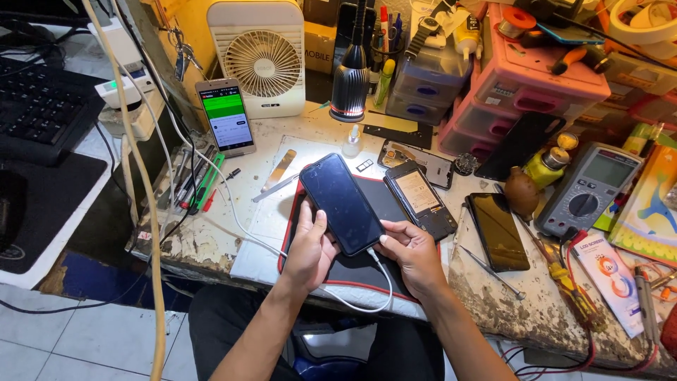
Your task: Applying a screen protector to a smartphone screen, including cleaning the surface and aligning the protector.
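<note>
From where I watch, the worn, paint-chipped workbench (211,243) ends at a ragged front edge just above the person's lap, and the only open room lies on the pale mat at its middle and over the tiled floor at lower left. At far left sits a black computer keyboard (39,106); next, a white-framed smartphone with a lit green screen (226,116) leans upright before a cream desk fan (262,60), with loose hand tools crowding the bench's left rim. The left hand (310,247) curls around the lower left side of a dark-screened black smartphone (342,203), holding it tilted above a red-edged black work mat (367,268). A white charging cable (352,300) loops from the phone's bottom end over the bench front. The right hand (412,254) grips the phone's lower right corner, its thumb pressing near the plug. Just beside it lie an opened phone body with its insides showing (421,199) and a bare black screen panel (498,231). Farther right, a grey digital multimeter (589,187) and stacked pink plastic drawers (529,92) hem in that side.
</note>
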